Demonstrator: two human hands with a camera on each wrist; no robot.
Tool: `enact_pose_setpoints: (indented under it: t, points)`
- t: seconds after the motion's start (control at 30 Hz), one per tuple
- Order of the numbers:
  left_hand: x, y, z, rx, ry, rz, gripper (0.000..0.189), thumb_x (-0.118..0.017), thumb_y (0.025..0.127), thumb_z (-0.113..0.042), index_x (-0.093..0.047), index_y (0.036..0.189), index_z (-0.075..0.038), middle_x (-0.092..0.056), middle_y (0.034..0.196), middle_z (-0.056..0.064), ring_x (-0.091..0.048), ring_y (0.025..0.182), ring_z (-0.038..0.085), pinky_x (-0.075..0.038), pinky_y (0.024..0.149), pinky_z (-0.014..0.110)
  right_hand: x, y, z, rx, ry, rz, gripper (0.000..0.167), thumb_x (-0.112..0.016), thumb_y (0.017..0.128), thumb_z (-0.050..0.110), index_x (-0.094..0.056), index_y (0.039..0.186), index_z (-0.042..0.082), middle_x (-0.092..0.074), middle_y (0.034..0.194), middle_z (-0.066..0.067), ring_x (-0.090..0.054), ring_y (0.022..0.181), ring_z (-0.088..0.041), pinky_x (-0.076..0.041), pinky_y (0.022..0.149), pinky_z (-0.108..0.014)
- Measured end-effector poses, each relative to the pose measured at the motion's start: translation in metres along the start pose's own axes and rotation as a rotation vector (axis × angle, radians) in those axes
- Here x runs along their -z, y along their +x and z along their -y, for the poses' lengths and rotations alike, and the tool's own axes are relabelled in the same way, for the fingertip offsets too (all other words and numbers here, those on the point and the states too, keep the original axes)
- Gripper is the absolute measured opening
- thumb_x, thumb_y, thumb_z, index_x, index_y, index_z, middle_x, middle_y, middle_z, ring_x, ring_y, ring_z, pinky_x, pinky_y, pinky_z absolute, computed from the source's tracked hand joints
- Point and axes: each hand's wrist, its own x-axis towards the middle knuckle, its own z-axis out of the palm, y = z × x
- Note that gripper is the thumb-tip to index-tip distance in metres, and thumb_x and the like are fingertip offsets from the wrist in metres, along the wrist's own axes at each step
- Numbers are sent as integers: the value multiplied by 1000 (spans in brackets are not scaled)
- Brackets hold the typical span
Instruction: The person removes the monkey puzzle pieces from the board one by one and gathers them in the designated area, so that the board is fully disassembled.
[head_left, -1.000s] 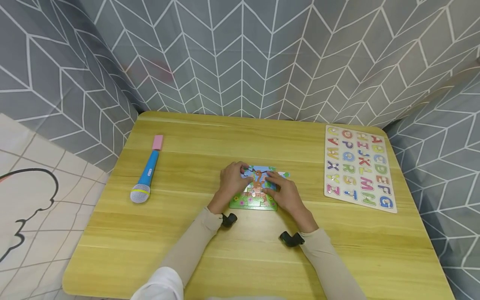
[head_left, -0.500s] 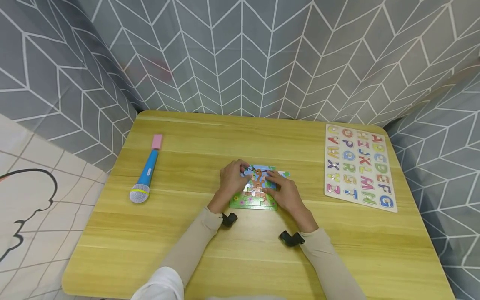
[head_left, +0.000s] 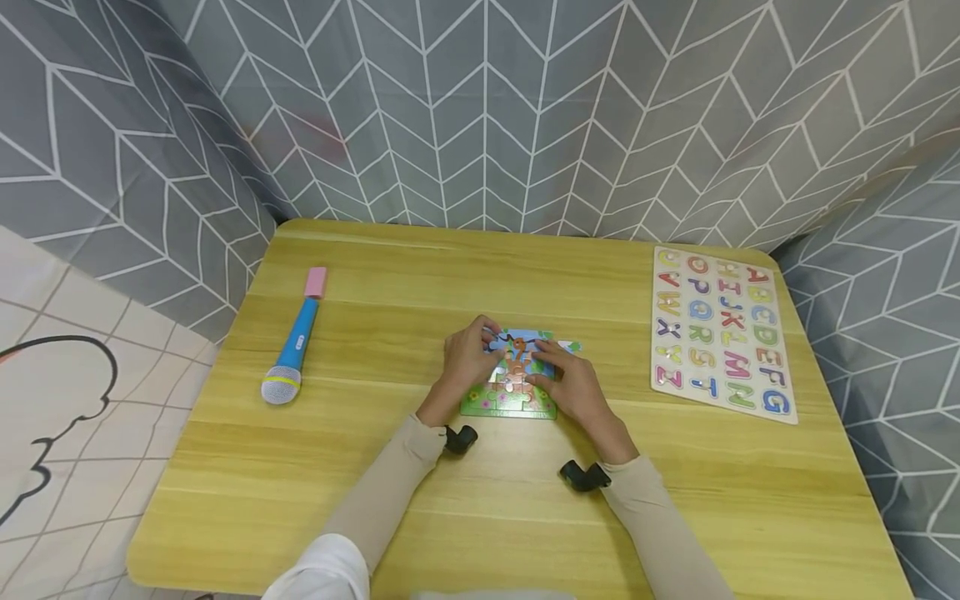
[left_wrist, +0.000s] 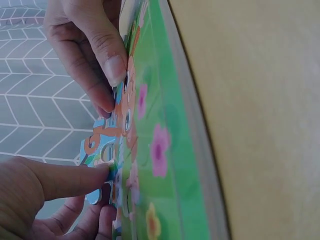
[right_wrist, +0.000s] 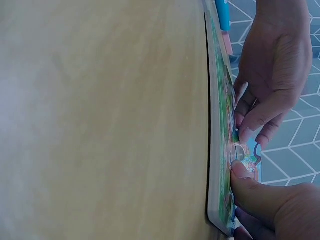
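Observation:
A small picture puzzle (head_left: 510,404) with a green border and a brown cartoon animal lies on the table. My left hand (head_left: 467,358) is at its upper left. In the left wrist view that hand (left_wrist: 60,195) pinches a blue puzzle piece (left_wrist: 95,142) between thumb and fingers, the piece standing tilted above the board. My right hand (head_left: 576,387) rests on the puzzle's right side; its thumb (right_wrist: 245,172) touches the surface in the right wrist view. A light-coloured piece (head_left: 573,346) juts out beyond the right fingers. The right fingertips are partly hidden.
An alphabet board (head_left: 723,333) with coloured letters lies at the table's right. To the left are a blue toy microphone (head_left: 291,354) and a pink block (head_left: 316,282). The wooden table (head_left: 360,500) meets a grey patterned curtain (head_left: 480,125) behind.

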Motion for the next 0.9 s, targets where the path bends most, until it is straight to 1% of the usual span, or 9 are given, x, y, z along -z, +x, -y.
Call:
enact_pose_setpoints:
  t: [0.1,0.23,0.27,0.3,0.4,0.53,0.6,0.7,0.9]
  points:
    - [-3,0,-3,-3,-20,12,27,-76,88,-13,-64,113,-15,-73,105,7,-67,98,26,-33,114,50,3,-3,-2,-21,5,2,47,-78,88,19,-66,129,1,-56,148,-10,-43,146,-35,-34,121,-54]
    - [-8,1,-8,-13,-43,65,28,-75,89,-13,-63,114,-15,-72,107,7,-66,98,26,-31,115,50,8,-9,-7,-61,7,-14,47,-78,87,18,-66,130,1,-57,148,-9,-43,146,-34,-34,121,-54]
    - [-9,1,-9,-11,-42,72,28,-74,89,-13,-63,114,-16,-72,107,6,-65,99,26,-31,115,50,8,-9,-8,-59,8,-17,47,-78,87,17,-66,130,1,-57,148,-10,-43,146,-35,-35,121,-54]
    - [-9,1,-9,-5,-43,74,28,-74,89,-12,-63,114,-16,-71,107,6,-65,99,26,-30,116,50,8,-9,-8,-52,7,-16,47,-78,87,18,-66,130,1,-56,148,-10,-43,146,-35,-35,121,-54]
    - [-6,0,-8,0,-35,52,30,-75,87,-8,-65,114,-15,-71,107,6,-64,100,26,-31,116,50,6,-6,-8,-29,13,-6,48,-77,89,20,-65,131,1,-56,149,-9,-42,146,-34,-35,121,-53]
    - [0,-2,-3,-48,-11,34,37,-77,84,-5,-65,119,-12,-69,110,10,-63,104,28,-38,111,50,3,-2,-6,-33,20,-3,47,-77,88,20,-66,130,2,-56,149,-8,-42,147,-32,-35,121,-52]
    - [2,-5,1,-74,0,30,41,-79,83,-5,-65,122,-10,-67,114,11,-61,107,29,-41,108,50,2,-2,-5,-37,25,-2,47,-77,88,19,-66,130,1,-56,148,-9,-42,147,-33,-34,121,-52]
    - [5,-9,5,-95,16,27,44,-80,83,-6,-66,125,-9,-65,119,13,-58,113,31,-44,104,49,0,-1,-4,-37,30,2,47,-78,88,18,-66,130,0,-56,148,-9,-42,147,-33,-34,121,-52]
    - [10,-15,7,-99,57,34,45,-80,81,-5,-68,125,-7,-59,139,14,-50,133,36,-41,114,53,-1,-1,-3,-27,41,0,47,-78,87,17,-66,129,0,-57,148,-10,-42,146,-34,-34,121,-53]
